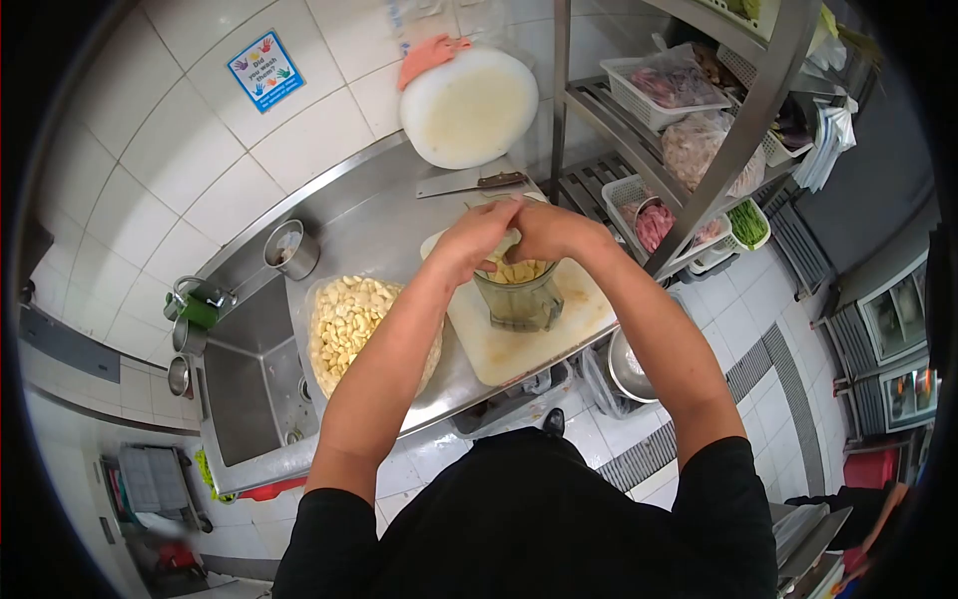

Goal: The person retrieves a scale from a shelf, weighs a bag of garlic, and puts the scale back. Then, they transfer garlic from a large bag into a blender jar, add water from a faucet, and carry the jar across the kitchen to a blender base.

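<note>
A clear blender jar (524,307) with pale yellow pieces in its upper part stands on a white cutting board (485,349). Over the mouth of the jar, my left hand (477,238) and my right hand (544,232) meet at the fingers. Something pale shows between them, too small to name; the fingers of my left hand are curled, and those of my right hand are mostly hidden. To the left of the board, a large clear bag (349,324) is full of peeled, pale garlic-like cloves. Behind the board lies a cleaver (469,185) with a brown handle.
A metal pot (291,250) stands near the sink (249,384) at the left. A round white board (469,108) leans on the wall. At the right, a metal shelf (624,140) bears baskets of vegetables. A person's arm (883,519) shows at the lower right.
</note>
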Action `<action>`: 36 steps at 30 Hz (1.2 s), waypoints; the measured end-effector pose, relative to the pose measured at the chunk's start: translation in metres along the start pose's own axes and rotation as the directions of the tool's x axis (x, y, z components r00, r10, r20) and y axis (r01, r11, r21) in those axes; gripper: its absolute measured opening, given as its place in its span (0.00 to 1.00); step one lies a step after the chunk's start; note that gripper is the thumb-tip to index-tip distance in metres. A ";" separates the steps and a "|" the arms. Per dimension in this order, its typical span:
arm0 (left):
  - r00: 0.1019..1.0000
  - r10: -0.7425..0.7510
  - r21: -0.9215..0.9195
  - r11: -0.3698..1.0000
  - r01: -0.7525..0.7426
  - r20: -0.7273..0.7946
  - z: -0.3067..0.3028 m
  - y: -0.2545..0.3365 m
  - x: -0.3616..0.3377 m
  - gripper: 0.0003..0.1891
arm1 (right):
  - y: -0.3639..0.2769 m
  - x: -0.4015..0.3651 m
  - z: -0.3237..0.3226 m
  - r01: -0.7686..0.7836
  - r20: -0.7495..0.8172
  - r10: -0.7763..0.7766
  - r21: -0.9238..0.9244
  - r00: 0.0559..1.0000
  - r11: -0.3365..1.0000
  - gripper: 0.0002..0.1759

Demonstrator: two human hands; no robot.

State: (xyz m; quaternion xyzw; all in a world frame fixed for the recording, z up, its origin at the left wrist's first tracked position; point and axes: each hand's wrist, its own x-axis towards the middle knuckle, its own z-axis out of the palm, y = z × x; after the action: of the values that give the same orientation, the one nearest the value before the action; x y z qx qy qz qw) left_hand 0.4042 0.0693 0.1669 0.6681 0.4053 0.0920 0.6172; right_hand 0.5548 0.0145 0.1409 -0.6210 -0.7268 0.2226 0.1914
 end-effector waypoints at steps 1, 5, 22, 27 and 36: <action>1.000 -0.001 -0.002 1.000 0.001 -0.004 -0.001 0.001 -0.001 0.32 | -0.004 0.000 -0.003 -0.072 0.053 0.072 -0.006 0.996 0.997 0.27; 0.999 0.032 0.062 0.998 -0.033 0.024 -0.015 0.002 -0.009 0.31 | -0.030 0.005 -0.020 -0.242 0.250 0.284 -0.186 0.926 0.952 0.19; 0.485 0.227 0.447 0.798 0.403 -0.844 -0.164 -0.262 -0.090 0.20 | -0.151 0.088 0.270 0.232 -0.187 -0.189 0.245 0.964 0.941 0.24; 0.485 0.342 0.423 0.904 0.065 -0.805 -0.184 -0.270 -0.062 0.26 | -0.164 0.128 0.280 0.120 -0.330 -0.107 0.018 0.938 0.993 0.23; 0.644 0.006 0.268 0.912 0.310 -0.765 -0.183 -0.229 -0.066 0.28 | -0.161 0.154 0.260 0.020 -0.145 -0.051 -0.211 0.988 0.977 0.27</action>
State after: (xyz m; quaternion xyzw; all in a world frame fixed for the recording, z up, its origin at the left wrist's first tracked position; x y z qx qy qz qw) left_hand 0.1489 0.1427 0.0261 0.6373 0.6891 0.2271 0.2598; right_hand 0.2547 0.1238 0.0162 -0.6395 -0.7407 0.0946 0.1831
